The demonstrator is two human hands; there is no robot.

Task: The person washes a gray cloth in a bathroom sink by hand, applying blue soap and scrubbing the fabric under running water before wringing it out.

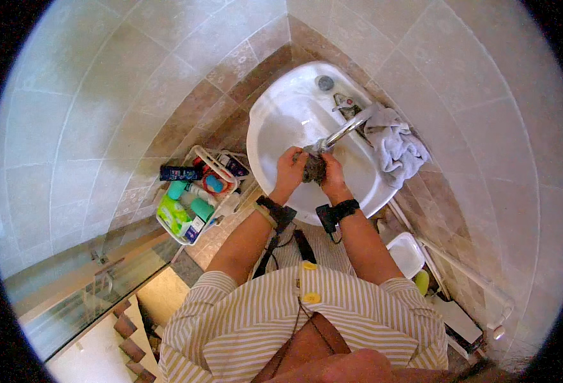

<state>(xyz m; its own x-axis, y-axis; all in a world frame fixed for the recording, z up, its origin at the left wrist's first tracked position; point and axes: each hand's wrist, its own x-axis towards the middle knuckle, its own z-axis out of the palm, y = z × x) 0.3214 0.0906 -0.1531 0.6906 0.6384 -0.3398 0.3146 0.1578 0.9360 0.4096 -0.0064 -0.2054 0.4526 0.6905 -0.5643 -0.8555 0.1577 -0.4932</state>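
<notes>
Standing at the sink (275,115), a person (230,316) in stripes held a dark wad (314,170) over the bowl, just below the mouth of the tap (348,129). The left hand (289,172) and right hand (332,175) gripped it from either side — fingers curled in, the wad squeezed between them. A grey towel (396,148) lay across the right rim, beside the tap. Off to the left stood a rack (161,221) of packaging: a dark pack (179,173) with pale lettering, a bright green pack (173,216), a small printed box (194,228) — the print too blurred for me to read.
</notes>
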